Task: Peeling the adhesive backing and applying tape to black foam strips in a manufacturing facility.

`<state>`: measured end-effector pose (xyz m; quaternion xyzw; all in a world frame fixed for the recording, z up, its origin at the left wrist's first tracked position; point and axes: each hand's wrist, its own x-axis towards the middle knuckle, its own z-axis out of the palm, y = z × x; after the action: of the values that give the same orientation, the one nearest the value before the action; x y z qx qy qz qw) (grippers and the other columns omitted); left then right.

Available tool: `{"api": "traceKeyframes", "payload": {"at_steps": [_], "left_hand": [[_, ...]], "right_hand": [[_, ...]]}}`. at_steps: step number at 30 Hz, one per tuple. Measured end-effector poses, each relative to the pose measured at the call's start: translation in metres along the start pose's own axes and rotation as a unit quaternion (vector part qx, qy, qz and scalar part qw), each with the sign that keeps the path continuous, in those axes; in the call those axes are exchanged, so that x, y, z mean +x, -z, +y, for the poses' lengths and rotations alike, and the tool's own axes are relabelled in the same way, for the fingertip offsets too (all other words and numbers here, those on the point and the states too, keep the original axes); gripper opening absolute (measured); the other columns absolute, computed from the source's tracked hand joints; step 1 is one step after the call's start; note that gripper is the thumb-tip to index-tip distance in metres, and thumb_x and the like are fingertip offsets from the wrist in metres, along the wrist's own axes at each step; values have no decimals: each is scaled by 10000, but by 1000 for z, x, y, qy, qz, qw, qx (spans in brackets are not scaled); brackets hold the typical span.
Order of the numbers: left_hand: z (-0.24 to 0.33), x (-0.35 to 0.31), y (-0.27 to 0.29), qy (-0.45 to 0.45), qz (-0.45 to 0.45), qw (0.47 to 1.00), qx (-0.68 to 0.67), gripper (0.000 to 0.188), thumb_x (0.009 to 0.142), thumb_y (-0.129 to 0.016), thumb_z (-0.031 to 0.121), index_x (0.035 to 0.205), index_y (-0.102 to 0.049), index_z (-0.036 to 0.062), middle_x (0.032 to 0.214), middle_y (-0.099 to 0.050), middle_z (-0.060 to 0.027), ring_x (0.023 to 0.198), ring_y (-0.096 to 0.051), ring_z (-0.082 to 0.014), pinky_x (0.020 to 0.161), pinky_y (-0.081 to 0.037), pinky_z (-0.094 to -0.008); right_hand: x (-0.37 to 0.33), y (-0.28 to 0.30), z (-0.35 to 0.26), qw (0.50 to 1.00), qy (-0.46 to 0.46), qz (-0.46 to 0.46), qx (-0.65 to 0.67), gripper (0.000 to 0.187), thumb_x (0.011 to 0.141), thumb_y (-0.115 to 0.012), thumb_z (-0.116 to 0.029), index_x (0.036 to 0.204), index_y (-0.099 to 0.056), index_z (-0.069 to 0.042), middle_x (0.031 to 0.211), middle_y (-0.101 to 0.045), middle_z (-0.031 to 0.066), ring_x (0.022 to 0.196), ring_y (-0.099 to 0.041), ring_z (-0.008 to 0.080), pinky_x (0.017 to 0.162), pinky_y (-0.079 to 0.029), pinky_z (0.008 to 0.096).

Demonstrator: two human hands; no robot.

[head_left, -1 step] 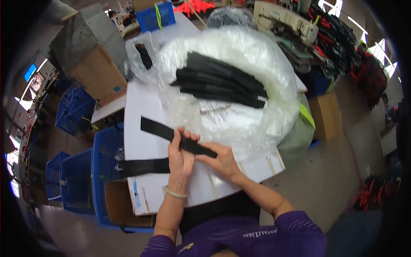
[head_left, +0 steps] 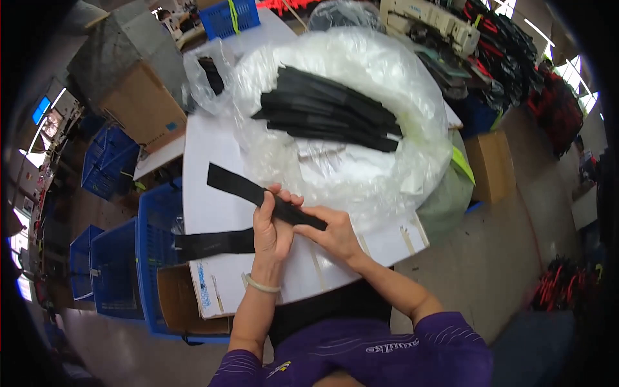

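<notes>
A black fabric strip [head_left: 233, 184] lies slantwise across both my hands, above the white tabletop. Around its middle, my left hand [head_left: 273, 222] is closed, with the thumb on top. The strip's right end is pinched between the thumb and fingers of my right hand [head_left: 333, 233]. Another black strip [head_left: 216, 244] lies flat at the table's left edge, its right end hidden behind my left hand and its left end jutting past the edge. Beyond my hands, a pile of similar black strips [head_left: 329, 106] rests in a large open clear plastic bag [head_left: 412, 155].
Blue plastic crates [head_left: 116, 274] and an open cardboard box [head_left: 177, 300] stand left of the white table [head_left: 303, 280]. A smaller plastic bag [head_left: 200, 80] sits at the far left of the tabletop. A sewing machine [head_left: 432, 22] is at the back right, and a cardboard box [head_left: 493, 164] stands right.
The view has shifted slightly, so the table and bag appear a little higher. Both hands keep their hold on the strip, which has barely moved.
</notes>
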<state>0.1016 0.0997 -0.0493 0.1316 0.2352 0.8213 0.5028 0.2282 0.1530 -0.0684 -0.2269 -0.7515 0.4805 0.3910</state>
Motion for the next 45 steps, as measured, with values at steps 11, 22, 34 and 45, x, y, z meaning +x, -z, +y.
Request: {"api": "traceKeyframes", "payload": {"at_steps": [11,22,34,45], "left_hand": [[15,-12,39,11,170,984,49,446,892,-615,507,713,-475,123,561,-462,-36,513,-508,-200,762,-521,-450],[8,-20,32,73,102,992,33,262,929,-634,284,814,-545,66,563,-390,-5,455,-375,-116,469,-371,-276],[-18,-16,-21,11,36,995,96,180,825,-690,38,966,-593,-16,709,-560,-29,507,-465,-88,478,-399,-254],[6,-35,-8,-32,-39,991,124,330,751,-732,19,1028,-566,-46,741,-589,-81,496,-479,-98,459,-406,-237]], "right_hand": [[41,70,44,980,-6,136,-145,167,799,-721,-94,937,-695,-4,850,-683,103,672,-641,172,633,-512,275],[95,136,126,885,-15,15,-465,175,689,-726,-171,821,-715,-57,960,-682,69,915,-613,261,781,-462,403],[43,53,-36,913,305,-21,-270,177,717,-745,-52,876,-674,-18,1007,-687,96,941,-651,247,830,-476,386],[34,50,-60,976,109,-181,-57,130,742,-751,-10,778,-628,15,871,-708,123,774,-692,210,675,-527,291]]}}
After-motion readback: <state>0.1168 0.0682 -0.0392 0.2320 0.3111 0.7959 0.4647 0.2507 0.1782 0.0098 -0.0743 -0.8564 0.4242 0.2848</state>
